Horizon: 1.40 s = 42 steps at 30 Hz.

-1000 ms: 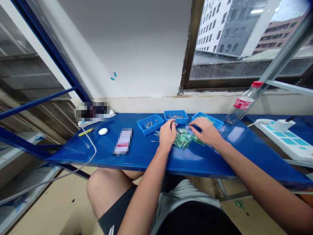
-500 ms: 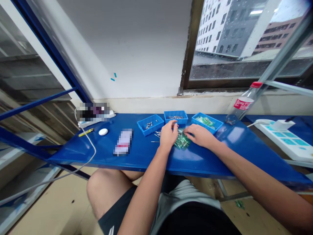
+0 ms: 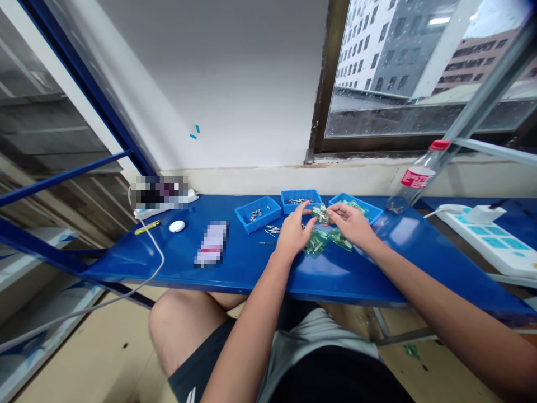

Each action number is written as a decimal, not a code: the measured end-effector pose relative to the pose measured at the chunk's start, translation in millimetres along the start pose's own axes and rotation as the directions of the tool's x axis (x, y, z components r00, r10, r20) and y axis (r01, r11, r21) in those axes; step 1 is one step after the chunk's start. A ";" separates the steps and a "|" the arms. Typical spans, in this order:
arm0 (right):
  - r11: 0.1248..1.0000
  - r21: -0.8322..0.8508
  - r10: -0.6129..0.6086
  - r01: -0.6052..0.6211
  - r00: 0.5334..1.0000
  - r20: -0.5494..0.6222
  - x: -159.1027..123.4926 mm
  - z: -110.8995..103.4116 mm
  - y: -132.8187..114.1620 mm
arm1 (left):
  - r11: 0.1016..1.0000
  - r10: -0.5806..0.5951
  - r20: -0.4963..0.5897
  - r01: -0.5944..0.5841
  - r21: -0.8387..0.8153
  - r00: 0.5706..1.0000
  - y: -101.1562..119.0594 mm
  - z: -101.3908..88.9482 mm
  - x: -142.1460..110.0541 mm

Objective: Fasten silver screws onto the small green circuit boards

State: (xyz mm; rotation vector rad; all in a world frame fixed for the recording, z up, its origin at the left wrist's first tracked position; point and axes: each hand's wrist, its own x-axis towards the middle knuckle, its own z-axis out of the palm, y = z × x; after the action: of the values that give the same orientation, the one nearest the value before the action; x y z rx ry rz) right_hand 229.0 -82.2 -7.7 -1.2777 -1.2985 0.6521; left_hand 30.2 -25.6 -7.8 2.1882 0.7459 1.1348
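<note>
My right hand (image 3: 349, 224) pinches a small green-tinted clear packet (image 3: 320, 212) above the blue table. My left hand (image 3: 293, 229) is open, its thumb and fingers apart at the packet's left side; whether a fingertip touches it I cannot tell. Below both hands lies a pile of similar green packets (image 3: 316, 242), and more of them (image 3: 340, 239) lie under my right wrist. Left of my left hand are several thin metal pins (image 3: 272, 230) loose on the table. What the held packet contains is too small to make out.
Three blue trays stand at the back: the left tray (image 3: 251, 226) and middle tray (image 3: 301, 193) hold small metal parts, the right tray (image 3: 375, 215) green packets. A phone (image 3: 212, 244), a white oval object (image 3: 177, 226), a yellow cutter (image 3: 147, 227), a bottle (image 3: 415, 179) and a power strip (image 3: 495, 238) are around.
My right hand has risen slightly to the right, with a green packet now showing in its fingers. My left hand has opened. Packets now show under my right wrist.
</note>
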 end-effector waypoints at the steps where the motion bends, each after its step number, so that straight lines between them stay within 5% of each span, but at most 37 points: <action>1: 1.000 0.025 0.005 -0.005 1.000 0.012 -1.1 1.1 -1.5 | 0.999 -0.037 -0.017 0.036 -0.041 0.999 0.1 -0.1 0.7; 7: 0.991 0.129 0.029 -0.034 0.999 0.040 -4.7 5.2 -7.7 | 0.946 -0.181 -0.053 0.159 -0.282 0.982 2.4 -0.9 5.5; 13: 0.974 0.221 0.035 -0.056 0.995 0.098 -4.3 6.8 -2.0 | 0.934 -0.156 -0.036 0.135 -0.331 0.987 3.7 -0.1 5.5; 21: 0.990 0.122 0.053 -0.074 0.984 0.168 -5.4 6.0 -6.3 | 0.958 -0.125 0.009 0.123 -0.259 0.992 3.0 2.5 3.6; 26: 0.988 0.131 0.062 -0.076 0.992 0.114 -4.9 4.2 -7.3 | 0.962 -0.120 -0.034 0.108 -0.252 0.992 0.2 2.4 4.5; 34: 0.960 0.248 0.122 -0.132 0.991 0.058 -6.3 6.8 -10.3 | 0.991 0.127 0.031 -0.129 0.039 0.991 6.3 -1.4 0.9; 42: 0.925 0.344 0.149 -0.163 0.987 0.067 -5.3 5.9 -18.2 | 1.000 -0.028 -0.073 0.028 0.006 0.997 -1.4 -0.3 4.5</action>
State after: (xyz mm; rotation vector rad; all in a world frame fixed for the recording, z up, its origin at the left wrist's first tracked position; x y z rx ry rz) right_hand 217.1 -89.9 6.1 -1.0840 -1.0600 0.9799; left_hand 31.8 -21.5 -6.2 2.1455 0.8106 1.2050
